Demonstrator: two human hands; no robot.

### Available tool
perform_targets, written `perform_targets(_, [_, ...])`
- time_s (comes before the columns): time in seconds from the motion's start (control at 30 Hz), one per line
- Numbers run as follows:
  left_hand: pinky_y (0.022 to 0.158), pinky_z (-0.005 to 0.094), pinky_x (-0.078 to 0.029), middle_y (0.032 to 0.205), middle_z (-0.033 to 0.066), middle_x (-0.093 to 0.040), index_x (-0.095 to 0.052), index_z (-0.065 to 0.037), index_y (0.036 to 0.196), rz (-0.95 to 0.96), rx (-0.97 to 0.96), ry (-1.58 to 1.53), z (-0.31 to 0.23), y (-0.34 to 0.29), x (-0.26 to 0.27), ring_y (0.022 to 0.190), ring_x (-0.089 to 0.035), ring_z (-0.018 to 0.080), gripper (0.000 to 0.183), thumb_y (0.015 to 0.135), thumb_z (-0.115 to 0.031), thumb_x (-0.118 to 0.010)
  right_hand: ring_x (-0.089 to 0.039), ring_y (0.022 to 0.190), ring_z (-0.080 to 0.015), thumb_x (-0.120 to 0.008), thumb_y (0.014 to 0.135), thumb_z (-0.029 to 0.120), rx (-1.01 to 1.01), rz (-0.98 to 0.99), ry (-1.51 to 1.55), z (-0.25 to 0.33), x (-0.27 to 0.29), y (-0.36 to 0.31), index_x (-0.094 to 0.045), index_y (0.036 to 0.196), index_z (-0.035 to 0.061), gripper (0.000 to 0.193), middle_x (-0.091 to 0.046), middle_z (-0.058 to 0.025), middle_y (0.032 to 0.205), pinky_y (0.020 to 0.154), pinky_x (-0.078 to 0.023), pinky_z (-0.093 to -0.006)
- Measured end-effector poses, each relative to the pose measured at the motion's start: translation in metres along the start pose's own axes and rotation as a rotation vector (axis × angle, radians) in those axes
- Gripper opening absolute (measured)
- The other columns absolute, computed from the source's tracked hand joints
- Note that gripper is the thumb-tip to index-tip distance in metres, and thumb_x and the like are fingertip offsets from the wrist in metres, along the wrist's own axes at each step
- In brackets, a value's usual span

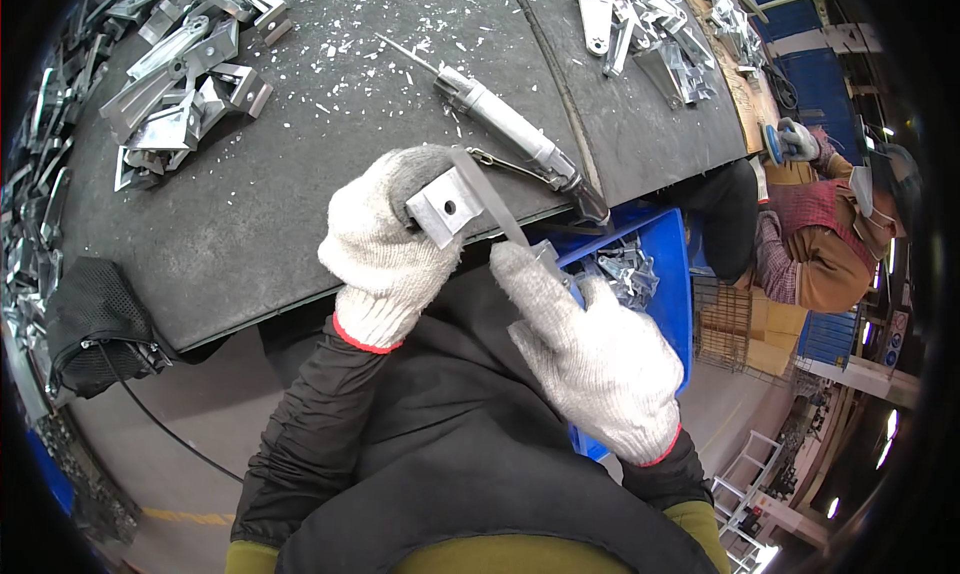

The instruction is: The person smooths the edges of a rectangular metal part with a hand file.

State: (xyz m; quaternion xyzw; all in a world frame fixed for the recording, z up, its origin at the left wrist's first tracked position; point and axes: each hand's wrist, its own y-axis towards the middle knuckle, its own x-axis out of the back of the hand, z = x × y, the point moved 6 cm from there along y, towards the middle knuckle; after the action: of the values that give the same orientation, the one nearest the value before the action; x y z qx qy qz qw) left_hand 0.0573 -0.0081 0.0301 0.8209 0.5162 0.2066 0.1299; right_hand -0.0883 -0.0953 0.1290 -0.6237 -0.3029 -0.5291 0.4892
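In my gloved left hand (395, 224) is a small silver metal bracket (445, 208) with a round hole, held just over the table's near edge. A flat grey file (492, 200) lies against the bracket's side, its far end by my left fingers. My gloved right hand (595, 349) is closed round the file's near end, index finger stretched along it; the grip itself is partly hidden. Just beyond my hands, a silver pen-shaped power tool (505, 119) with a thin pointed tip rests on the dark table.
Brackets are piled at the left (185, 94) and far right (650, 34) of the dark table (300, 154), amid scattered metal chips. A blue bin (678, 304) of metal parts stands by my right hand. A black mesh bag (95, 324) sits left. Another person (815, 214) works at right.
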Motion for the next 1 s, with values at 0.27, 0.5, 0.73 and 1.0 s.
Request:
perform_targets(0.27, [0.090, 0.0294, -0.057, 0.105, 0.0112, -0.075, -0.071, 0.002, 0.114, -0.076, 0.226, -0.255, 0.008, 0.003, 0.000, 0.098, -0.072, 0.0168, 0.039, 0.076, 0.007, -0.076, -0.072, 0.094, -0.0373, -0.082, 0.082, 0.025, -0.018, 0.051, 0.567, -0.024, -0.017, 0.005, -0.043, 0.155, 0.0113, 0.084, -0.065, -0.0237, 0.127, 0.079, -0.060, -0.0396])
perform_targets(0.5, [0.074, 0.0290, -0.060, 0.117, 0.0103, -0.065, -0.058, -0.005, 0.137, -0.179, 0.360, -0.298, -0.029, 0.079, 0.008, 0.089, -0.070, 0.0175, 0.049, 0.090, 0.006, -0.064, -0.066, 0.103, -0.0467, -0.072, 0.086, 0.031, 0.103, 0.225, 0.830, -0.028, -0.060, 0.041, -0.021, 0.164, 0.0164, 0.094, -0.063, -0.0285, 0.120, 0.091, -0.054, -0.0490])
perform_targets(0.73, [0.097, 0.0367, -0.052, 0.123, 0.0177, -0.071, -0.050, -0.004, 0.145, 0.363, 0.243, 0.169, -0.012, 0.180, -0.120, 0.112, -0.069, 0.0290, 0.062, 0.089, -0.025, -0.067, -0.068, 0.097, -0.0499, -0.066, 0.090, 0.039, 0.110, 0.373, 0.704, -0.036, -0.052, 0.046, -0.018, 0.163, 0.0295, 0.088, -0.062, -0.0277, 0.118, 0.081, -0.056, -0.0577])
perform_targets(1.0, [0.090, 0.0420, -0.055, 0.127, 0.0169, -0.066, -0.061, -0.012, 0.134, 0.328, -0.166, 0.683, -0.040, 0.227, -0.104, 0.106, -0.069, 0.0300, 0.053, 0.086, -0.033, -0.071, -0.069, 0.097, -0.0501, -0.066, 0.091, 0.043, 0.135, 0.510, 0.747, -0.046, -0.047, 0.059, -0.017, 0.162, 0.0302, 0.087, -0.061, -0.0272, 0.122, 0.082, -0.057, -0.0583])
